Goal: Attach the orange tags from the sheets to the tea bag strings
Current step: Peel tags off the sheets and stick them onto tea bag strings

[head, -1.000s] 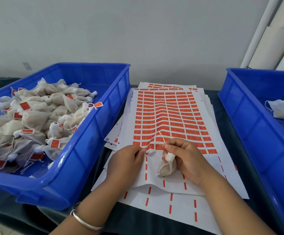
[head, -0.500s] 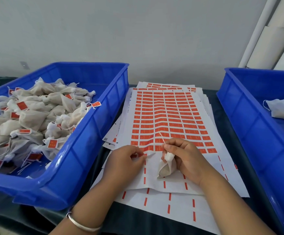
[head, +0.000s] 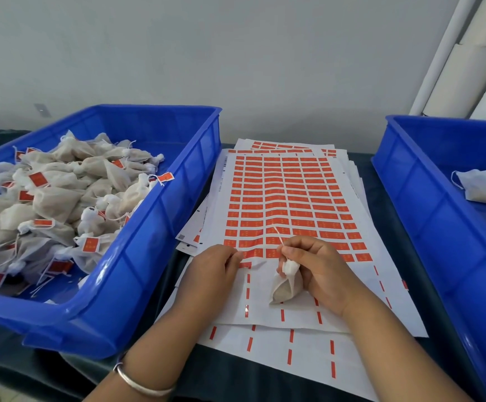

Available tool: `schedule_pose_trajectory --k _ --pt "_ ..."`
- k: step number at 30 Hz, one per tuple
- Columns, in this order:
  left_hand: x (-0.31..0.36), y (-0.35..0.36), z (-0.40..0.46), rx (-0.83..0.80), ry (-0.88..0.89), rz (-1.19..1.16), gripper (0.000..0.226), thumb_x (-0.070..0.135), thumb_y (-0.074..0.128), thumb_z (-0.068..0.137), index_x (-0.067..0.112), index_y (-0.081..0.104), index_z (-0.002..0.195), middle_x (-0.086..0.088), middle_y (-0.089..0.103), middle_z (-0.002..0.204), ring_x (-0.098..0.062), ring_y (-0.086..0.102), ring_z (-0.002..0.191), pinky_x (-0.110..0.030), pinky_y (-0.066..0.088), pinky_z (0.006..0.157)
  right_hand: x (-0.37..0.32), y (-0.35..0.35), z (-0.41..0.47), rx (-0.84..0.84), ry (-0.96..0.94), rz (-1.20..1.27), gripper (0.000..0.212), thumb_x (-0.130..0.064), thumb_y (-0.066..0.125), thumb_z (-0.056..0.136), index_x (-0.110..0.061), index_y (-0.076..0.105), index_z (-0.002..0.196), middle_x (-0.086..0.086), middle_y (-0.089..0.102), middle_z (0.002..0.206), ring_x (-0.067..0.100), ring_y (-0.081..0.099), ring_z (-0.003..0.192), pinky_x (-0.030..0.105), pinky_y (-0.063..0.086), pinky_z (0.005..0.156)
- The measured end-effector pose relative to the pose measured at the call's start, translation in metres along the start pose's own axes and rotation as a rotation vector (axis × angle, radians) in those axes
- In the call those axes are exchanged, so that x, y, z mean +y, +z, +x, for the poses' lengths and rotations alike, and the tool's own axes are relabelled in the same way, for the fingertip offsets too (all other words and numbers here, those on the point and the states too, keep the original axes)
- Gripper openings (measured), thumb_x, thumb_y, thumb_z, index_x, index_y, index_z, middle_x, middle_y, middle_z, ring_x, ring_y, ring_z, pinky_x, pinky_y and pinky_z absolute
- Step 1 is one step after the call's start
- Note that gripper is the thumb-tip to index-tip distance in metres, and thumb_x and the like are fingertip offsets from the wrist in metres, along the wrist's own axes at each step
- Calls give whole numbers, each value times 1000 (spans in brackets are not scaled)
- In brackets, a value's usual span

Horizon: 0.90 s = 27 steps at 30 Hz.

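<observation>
**Two hands working at a sheet of orange tags**

While the right hand (head: 320,271) is curling its fingers round one small cloth tea bag (head: 284,288) at 6 o'clock of the sheets, its thumb and forefinger are pinching the thin white string (head: 278,235), which is sticking up toward 11 o'clock. The left hand (head: 212,271) is lying just beside it at 9 o'clock, fingertips bunched together and pinching at an orange tag (head: 246,265) on the near edge of the tag grid. The top sheet (head: 282,204) is showing six columns of small glossy orange rectangles; its near part is showing bare white backing with thin orange dashes. More paper sheets are lying fanned beneath it on a dark cloth-covered table (head: 265,378). Two blue plastic bins are flanking the sheets. The left bin (head: 155,227), at 9 o'clock, is holding a heap of soft beige pouches with tags, too many to count. The right bin (head: 415,204), at 3 o'clock, is showing one flat white bag (head: 482,190). A single smooth metal bangle (head: 140,381) is circling the left wrist.
</observation>
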<state>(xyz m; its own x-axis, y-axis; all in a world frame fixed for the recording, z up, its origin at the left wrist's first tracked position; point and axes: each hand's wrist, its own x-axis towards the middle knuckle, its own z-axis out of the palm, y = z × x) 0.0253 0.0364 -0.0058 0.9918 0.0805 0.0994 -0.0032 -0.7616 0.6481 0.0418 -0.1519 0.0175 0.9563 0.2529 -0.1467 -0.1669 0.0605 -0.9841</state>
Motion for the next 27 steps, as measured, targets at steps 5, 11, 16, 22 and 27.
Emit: schedule_pose_trajectory --k 5,11,16,22,27 --pt "4 1 -4 -10 19 30 12 48 60 84 42 54 91 28 50 87 1 54 83 -15 47 76 0 0 0 2 -3 10 27 -14 60 89 -28 76 72 -8 71 79 21 63 92 37 51 92" --pt "1 1 -5 12 49 61 9 42 60 86 41 59 95 30 49 91 4 53 85 -15 46 82 0 -1 0 -5 -1 24 24 -13 60 89 -25 75 74 -8 71 78 19 62 89 36 51 90" --pt "-1 2 -3 7 64 76 17 45 55 88 38 61 103 29 51 91 5 54 83 -8 42 73 0 -1 1 -17 0 26 24 -14 60 89 -25 76 74 -7 72 80 19 63 89 35 52 89" --pt "-1 3 -1 28 40 91 6 44 50 91 41 53 95 29 47 84 5 52 77 -6 36 63 1 -2 1 -17 5 40 23 -15 60 88 -26 76 75 -6 73 83 18 65 90 31 52 85" --pt "1 0 0 168 -81 -41 16 36 52 92 37 48 76 25 51 77 1 55 71 -5 34 57 1 -3 1 1 -14 36 18 -12 60 89 -22 72 82 -1 72 79 18 66 82 28 53 77"
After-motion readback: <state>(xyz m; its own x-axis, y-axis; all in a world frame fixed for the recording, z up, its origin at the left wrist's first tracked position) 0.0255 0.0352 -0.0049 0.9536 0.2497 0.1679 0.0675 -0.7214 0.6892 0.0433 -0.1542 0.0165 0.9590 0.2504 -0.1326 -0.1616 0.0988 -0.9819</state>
